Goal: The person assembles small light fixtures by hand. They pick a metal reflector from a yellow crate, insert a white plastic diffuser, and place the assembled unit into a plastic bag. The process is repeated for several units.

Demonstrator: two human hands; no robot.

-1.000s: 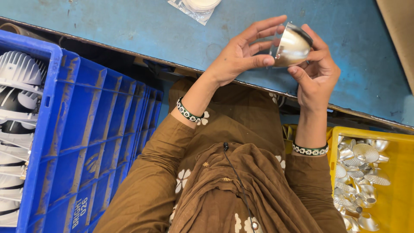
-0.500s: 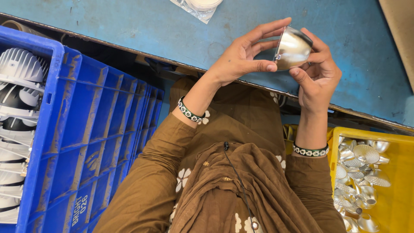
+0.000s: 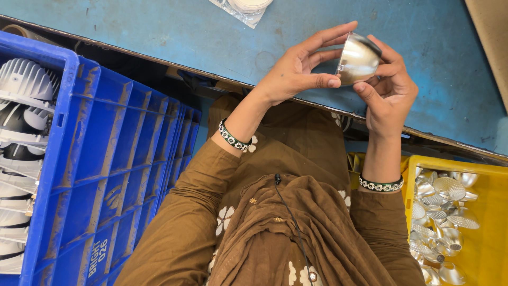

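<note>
Two hands, left hand [image 3: 293, 74] and right hand [image 3: 389, 90], pinch one shiny metal reflector cup [image 3: 357, 58] between fingertips above the blue worktop [image 3: 159, 37], flanked by one blue crate [image 3: 106, 159] and one yellow bin [image 3: 487, 212] of many reflectors.

Between my left hand [image 3: 293, 74] and right hand [image 3: 389, 90] I held a polished, mirror-bright metal cup [image 3: 358, 58], above a scuffed matt blue tabletop [image 3: 159, 37], with ribbed, dusty blue plastic crate [image 3: 116, 175] to its left and glossy yellow plastic bin [image 3: 492, 222] of shiny metal reflectors [image 3: 444, 206] lower right.
</note>
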